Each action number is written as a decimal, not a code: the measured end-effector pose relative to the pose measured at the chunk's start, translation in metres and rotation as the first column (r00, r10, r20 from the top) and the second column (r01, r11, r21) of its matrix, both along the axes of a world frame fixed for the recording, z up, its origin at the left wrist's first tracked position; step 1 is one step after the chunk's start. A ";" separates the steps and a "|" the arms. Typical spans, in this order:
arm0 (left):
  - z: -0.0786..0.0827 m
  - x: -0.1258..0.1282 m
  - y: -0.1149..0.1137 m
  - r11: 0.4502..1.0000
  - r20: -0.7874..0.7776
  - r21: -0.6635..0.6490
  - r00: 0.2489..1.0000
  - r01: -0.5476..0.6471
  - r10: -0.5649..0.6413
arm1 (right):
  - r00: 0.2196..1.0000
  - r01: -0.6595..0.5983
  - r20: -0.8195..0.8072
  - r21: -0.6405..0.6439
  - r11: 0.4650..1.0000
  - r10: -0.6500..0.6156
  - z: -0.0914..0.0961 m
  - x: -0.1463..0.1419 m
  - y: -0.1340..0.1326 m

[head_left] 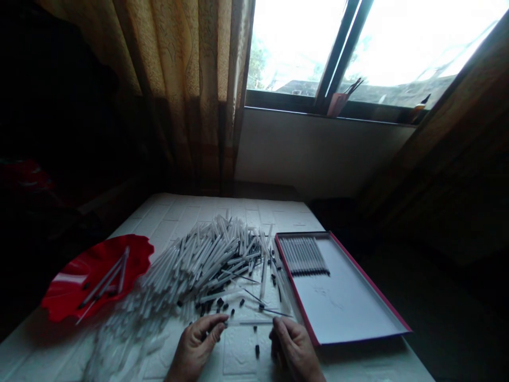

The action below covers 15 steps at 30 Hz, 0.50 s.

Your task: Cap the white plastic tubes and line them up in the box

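Note:
My left hand point(198, 342) and my right hand point(292, 347) rest at the table's near edge, each pinching one end of a thin clear pen tube point(248, 322) held level between them. Small black caps point(256, 350) lie scattered on the table around my hands. Just beyond them spreads a big heap of white pen barrels point(194, 262) mixed with thin refills. To the right lies a shallow white tray with a red rim point(358, 276), and a neat row of finished pens point(305, 255) lines its far end.
A red wavy-edged plate point(63, 297) holding a few pens sits at the left. The white brick-patterned table point(238, 209) ends close to my body. Behind it hang a curtain point(186, 90) and a bright window point(358, 48). Both sides of the room are dark.

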<state>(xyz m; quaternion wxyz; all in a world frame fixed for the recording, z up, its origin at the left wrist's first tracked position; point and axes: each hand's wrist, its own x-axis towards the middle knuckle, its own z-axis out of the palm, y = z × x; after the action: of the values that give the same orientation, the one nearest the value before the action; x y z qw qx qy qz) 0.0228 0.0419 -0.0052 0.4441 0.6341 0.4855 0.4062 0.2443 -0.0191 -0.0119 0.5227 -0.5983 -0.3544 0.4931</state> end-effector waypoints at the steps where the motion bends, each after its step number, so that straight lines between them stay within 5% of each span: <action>1: 0.001 0.000 0.000 1.000 0.002 -0.009 1.000 0.001 -0.001 | 1.000 0.000 -0.001 0.000 1.000 0.000 0.000 -0.001 0.000; 10: 0.000 0.000 0.000 1.000 -0.008 0.002 1.000 0.012 -0.012 | 0.989 0.068 -0.133 0.064 0.996 -0.059 0.001 0.008 -0.004; 15: 0.002 0.000 0.000 1.000 -0.011 0.025 1.000 0.009 -0.009 | 0.995 0.074 -0.071 0.096 0.993 -0.067 0.001 0.005 -0.003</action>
<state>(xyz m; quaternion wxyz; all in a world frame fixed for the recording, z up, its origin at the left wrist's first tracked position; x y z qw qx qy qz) 0.0224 0.0419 -0.0036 0.4353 0.6439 0.4798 0.4070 0.2495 -0.0219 -0.0109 0.5803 -0.5669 -0.3393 0.4761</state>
